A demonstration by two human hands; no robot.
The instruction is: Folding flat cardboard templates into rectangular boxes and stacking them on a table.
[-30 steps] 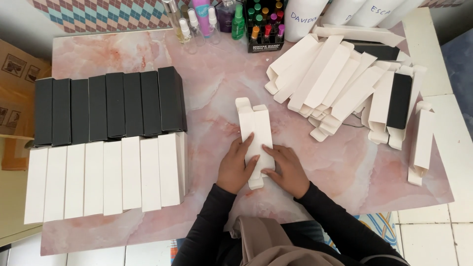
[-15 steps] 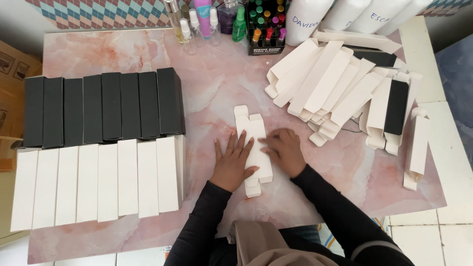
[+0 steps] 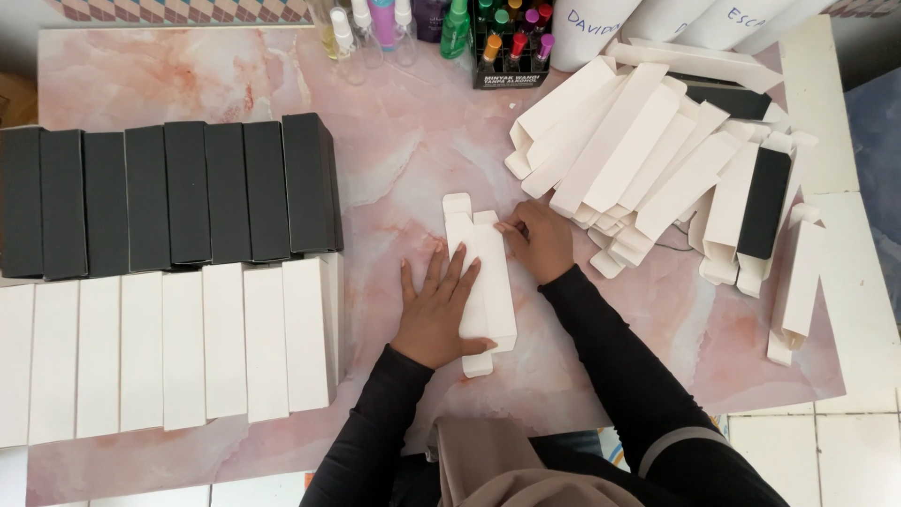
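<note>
Box: while it lies flat at mid-table, the white carton [image 3: 486, 282] runs its long axis from near to far, end flaps sticking out both ways
Left hand: the left hand [image 3: 436, 308] lies spread, palm down, fingers pressing the carton's left side; it covers more of the carton
Right hand: the right hand [image 3: 540, 239] sits at the far right edge, fingertips curled against that edge
Left of scene: rows of black boxes [image 3: 169, 197] and white boxes [image 3: 169, 352] on the pink marble table [image 3: 394, 141]
Right of scene: a heap of flat cartons [image 3: 657, 169], well apart
</note>
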